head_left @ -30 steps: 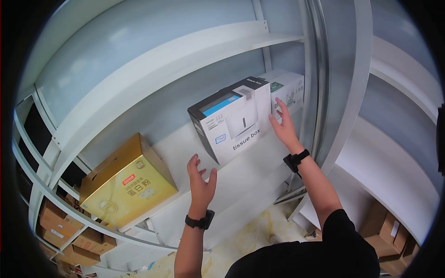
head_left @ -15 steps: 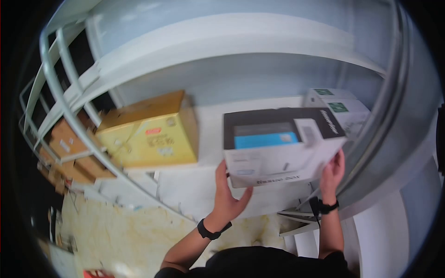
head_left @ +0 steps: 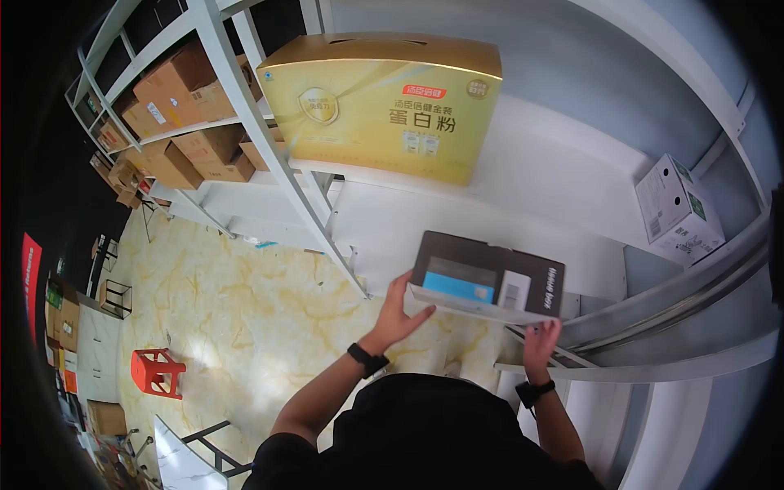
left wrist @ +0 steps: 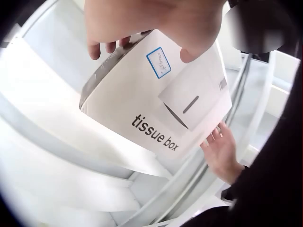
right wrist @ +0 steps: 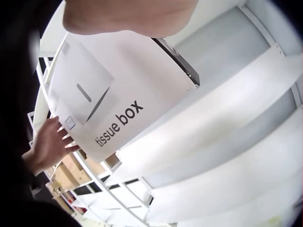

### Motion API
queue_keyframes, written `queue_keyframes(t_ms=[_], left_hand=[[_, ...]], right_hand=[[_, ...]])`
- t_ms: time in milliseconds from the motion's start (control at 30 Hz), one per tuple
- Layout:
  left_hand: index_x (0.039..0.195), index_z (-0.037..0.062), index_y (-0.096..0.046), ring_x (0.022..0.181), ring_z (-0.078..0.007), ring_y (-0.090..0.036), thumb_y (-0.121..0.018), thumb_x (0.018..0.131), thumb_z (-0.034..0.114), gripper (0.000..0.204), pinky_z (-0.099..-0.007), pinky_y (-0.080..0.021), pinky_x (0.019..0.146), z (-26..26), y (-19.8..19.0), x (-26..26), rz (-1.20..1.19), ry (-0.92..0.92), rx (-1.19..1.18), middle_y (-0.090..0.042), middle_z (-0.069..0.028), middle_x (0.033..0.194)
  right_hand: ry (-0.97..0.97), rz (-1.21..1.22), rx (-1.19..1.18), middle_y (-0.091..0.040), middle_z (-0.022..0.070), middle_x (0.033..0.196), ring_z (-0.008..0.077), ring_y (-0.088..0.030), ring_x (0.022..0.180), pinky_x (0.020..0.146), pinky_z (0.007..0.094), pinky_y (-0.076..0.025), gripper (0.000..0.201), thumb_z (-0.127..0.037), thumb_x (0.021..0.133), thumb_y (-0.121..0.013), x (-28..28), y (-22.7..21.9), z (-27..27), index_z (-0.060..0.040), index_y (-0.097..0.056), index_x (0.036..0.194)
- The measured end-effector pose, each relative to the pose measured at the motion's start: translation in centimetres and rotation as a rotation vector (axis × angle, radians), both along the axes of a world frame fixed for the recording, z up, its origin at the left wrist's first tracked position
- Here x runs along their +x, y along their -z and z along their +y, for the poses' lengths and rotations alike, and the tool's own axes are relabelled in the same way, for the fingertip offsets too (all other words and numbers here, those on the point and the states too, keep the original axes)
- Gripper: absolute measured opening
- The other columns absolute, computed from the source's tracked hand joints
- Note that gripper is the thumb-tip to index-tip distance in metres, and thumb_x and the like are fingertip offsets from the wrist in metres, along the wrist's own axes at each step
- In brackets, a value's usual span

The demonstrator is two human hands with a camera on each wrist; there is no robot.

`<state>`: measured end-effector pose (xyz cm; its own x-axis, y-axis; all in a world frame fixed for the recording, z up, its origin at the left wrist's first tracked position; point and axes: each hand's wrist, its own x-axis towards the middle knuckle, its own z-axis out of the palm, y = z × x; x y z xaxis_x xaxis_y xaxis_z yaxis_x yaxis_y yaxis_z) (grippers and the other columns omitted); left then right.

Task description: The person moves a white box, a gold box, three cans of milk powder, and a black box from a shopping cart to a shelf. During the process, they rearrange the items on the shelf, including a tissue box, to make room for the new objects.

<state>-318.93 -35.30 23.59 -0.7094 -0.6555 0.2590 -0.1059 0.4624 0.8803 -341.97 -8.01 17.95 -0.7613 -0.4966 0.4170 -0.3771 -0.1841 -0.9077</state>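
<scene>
A black and white tissue box [head_left: 457, 263] is held up between both hands, in front of the white shelf. The left hand [head_left: 394, 320] grips its left end; in the left wrist view that hand's [left wrist: 151, 21] fingers lie over the end and its thumb presses the white front. At the near right corner the right hand [head_left: 540, 347] grips the box, its fingertips at the edge. The right wrist view shows the "tissue box" lettering on the box [right wrist: 137, 66] and the left hand [right wrist: 49, 144] at the far end; the right hand's fingertips are hidden there.
A large gold box [head_left: 367, 122] stands on the shelf [head_left: 555, 184] to the left, a small white carton [head_left: 674, 208] at its right end. Brown cartons [head_left: 175, 94] fill a rack at the left. A red stool [head_left: 158, 371] stands on the floor, near a white table [head_left: 184, 457].
Both hands have taken hold of the tissue box and brought it off the shelf, nearer the body. The head view has swung left, showing more floor and the gold box closer.
</scene>
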Motion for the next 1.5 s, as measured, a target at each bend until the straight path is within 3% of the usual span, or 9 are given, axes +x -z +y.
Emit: queue_keyframes(t_ms=[133, 233, 367, 467, 633, 700, 733, 833, 1500], left_hand=[[0.134, 0.0039, -0.044, 0.115, -0.0188, -0.056, -0.062, 0.098, 0.027, 0.047, -0.0316, -0.045, 0.096, -9.2, 3.0, 1.2, 0.12, 0.043, 0.474, -0.059, -0.0066, 0.123], [0.127, 0.0058, -0.049, 0.096, -0.0169, -0.054, -0.05, 0.1, 0.052, 0.053, -0.0298, -0.044, 0.088, -13.8, 2.5, 1.0, 0.261, -0.266, 0.736, -0.058, -0.0033, 0.104], [0.138, 0.0007, -0.041, 0.115, -0.0205, -0.049, -0.05, 0.098, 0.055, 0.068, -0.0401, -0.043, 0.101, -19.7, 0.7, 0.9, 0.105, -0.218, 0.727, -0.046, -0.0106, 0.126], [0.133, -0.0029, -0.049, 0.103, -0.0197, -0.056, -0.057, 0.096, 0.052, 0.067, -0.0331, -0.046, 0.088, -24.6, 4.4, 0.0, -0.091, -0.322, 0.551, -0.061, -0.0104, 0.109], [0.14, -0.0048, -0.044, 0.108, -0.023, -0.059, -0.061, 0.097, 0.037, 0.062, -0.0342, -0.048, 0.09, -26.6, 2.4, 0.6, -0.124, -0.233, 0.197, -0.062, -0.0195, 0.117], [0.139, -0.0027, -0.046, 0.115, -0.0302, -0.057, -0.063, 0.093, 0.018, 0.053, -0.0373, -0.047, 0.096, -26.2, 0.5, 0.7, 0.106, -0.32, -0.368, -0.059, -0.0237, 0.124], [0.129, 0.0003, -0.057, 0.12, -0.0402, -0.051, -0.062, 0.087, 0.003, 0.043, -0.0448, -0.045, 0.102, -24.4, -3.9, 0.9, 0.076, -0.226, -0.419, -0.056, -0.0243, 0.129], [0.12, 0.0047, -0.064, 0.118, -0.0398, -0.052, -0.06, 0.085, 0.002, 0.035, -0.0462, -0.045, 0.1, -27.0, -4.1, 1.3, -0.177, 0.004, -0.871, -0.059, -0.0212, 0.126], [0.12, 0.0033, -0.066, 0.113, -0.0409, -0.06, -0.062, 0.089, 0.018, 0.035, -0.0447, -0.05, 0.097, -29.2, -6.4, 1.7, -0.601, -0.007, -0.763, -0.061, -0.0265, 0.126]], right_hand=[[-0.193, -0.177, 0.024, -0.045, 0.004, 0.113, 0.0143, -0.047, 0.112, 0.098, 0.0315, -0.043, 0.048, 0.007, 0.092, -0.058, -0.2, 3.2, -8.7, -0.0014, -0.038, 0.134], [-0.28, -0.143, 0.054, -0.046, 0.0086, 0.129, 0.0175, -0.046, 0.124, 0.102, 0.0341, -0.043, 0.052, 0.008, 0.092, -0.057, 0.5, 2.4, -14.6, -0.0033, -0.035, 0.137], [-0.407, -0.196, 0.134, -0.034, 0.0146, 0.152, 0.0239, -0.035, 0.142, 0.111, 0.0419, -0.039, 0.065, 0.005, 0.092, -0.058, 1.9, 2.0, -20.7, -0.008, -0.025, 0.146], [-0.397, -0.204, 0.134, -0.034, 0.0154, 0.152, 0.0254, -0.035, 0.142, 0.111, 0.0446, -0.039, 0.079, 0.005, 0.091, -0.058, 2.7, 1.0, -23.8, -0.01, -0.014, 0.154], [-0.404, -0.215, 0.15, -0.029, 0.0192, 0.155, 0.0281, -0.035, 0.142, 0.114, 0.0421, -0.035, 0.087, 0.005, 0.09, -0.057, 1.6, 2.3, -28.1, -0.0083, -0.002, 0.156], [-0.41, -0.269, 0.096, -0.027, 0.0211, 0.156, 0.0301, -0.033, 0.144, 0.116, 0.0407, -0.032, 0.087, 0.004, 0.09, -0.057, 1.8, 2.7, -29.2, -0.0061, -0.002, 0.156], [-0.367, -0.122, 0.164, -0.024, 0.0225, 0.157, 0.0322, -0.031, 0.145, 0.117, 0.0396, -0.029, 0.088, 0.003, 0.088, -0.058, 1.7, 3.1, -29.8, -0.0041, -0.002, 0.156], [-0.282, 0.026, 0.224, -0.022, 0.025, 0.157, 0.0365, -0.024, 0.147, 0.119, 0.0383, -0.023, 0.091, 0.001, 0.085, -0.059, 3.0, 2.5, -30.9, 0.0006, 0.0, 0.155], [-0.298, 0.063, 0.2, -0.021, 0.0262, 0.158, 0.036, -0.02, 0.149, 0.121, 0.0388, -0.019, 0.088, 0.009, 0.081, -0.052, 5.8, 2.4, -33.7, 0.0012, -0.005, 0.155]])
